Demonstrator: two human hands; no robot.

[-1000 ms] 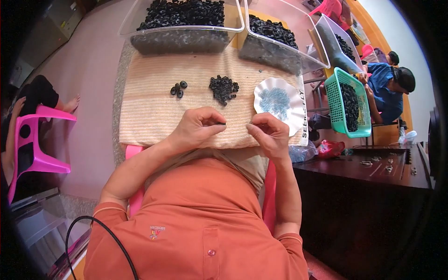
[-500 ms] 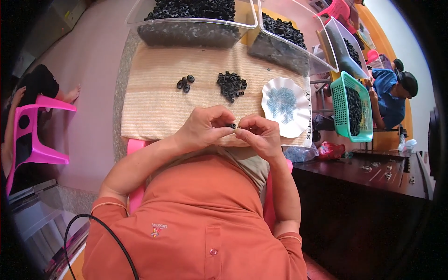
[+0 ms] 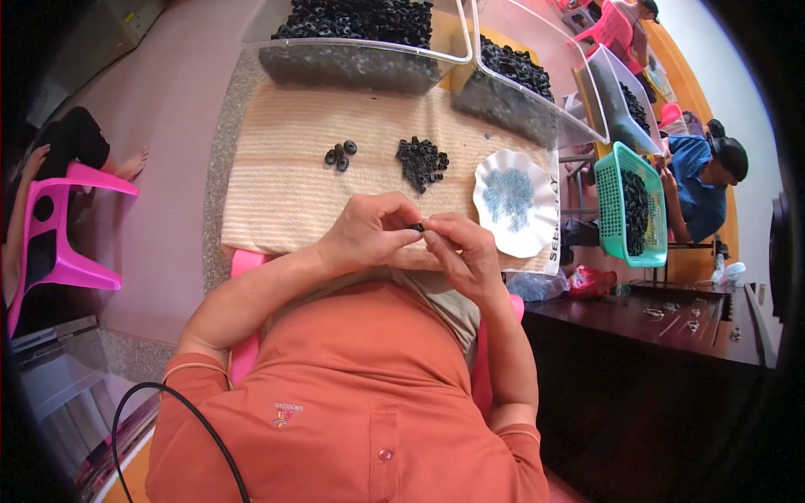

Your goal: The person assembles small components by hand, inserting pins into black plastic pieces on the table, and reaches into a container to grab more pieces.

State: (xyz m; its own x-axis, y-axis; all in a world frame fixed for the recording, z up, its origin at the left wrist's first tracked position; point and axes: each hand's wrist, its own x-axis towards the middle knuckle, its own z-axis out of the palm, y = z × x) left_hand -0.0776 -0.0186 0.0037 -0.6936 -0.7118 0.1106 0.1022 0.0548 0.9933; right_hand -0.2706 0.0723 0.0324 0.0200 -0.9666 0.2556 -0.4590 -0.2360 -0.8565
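My left hand (image 3: pixel 369 228) pinches a small black ring-like part (image 3: pixel 417 226) between thumb and forefinger, just above the towel's near edge. Against the same part press the closed fingertips of my right hand (image 3: pixel 465 250); whatever they hold is too small to make out. Beyond my hands lies a pile of small black parts (image 3: pixel 421 163) on the striped towel (image 3: pixel 285 184). A few rounder black parts (image 3: pixel 342 155) form a smaller group to its left. Right of the pile, a white wavy-edged plate (image 3: pixel 524 243) holds many tiny bluish pieces (image 3: pixel 507 197).
Clear plastic bins (image 3: pixel 360 50) of black parts line the table's far side. At the right, a green basket (image 3: pixel 610 197) of black parts stands near a person in blue (image 3: pixel 700 193). A dark cabinet (image 3: pixel 604 323) stands at my right, a pink chair (image 3: pixel 80 226) at far left.
My right fingertips have closed in on the black part, covering the small gap between the hands. The left hand keeps its pinch. The whole view has shifted slightly.
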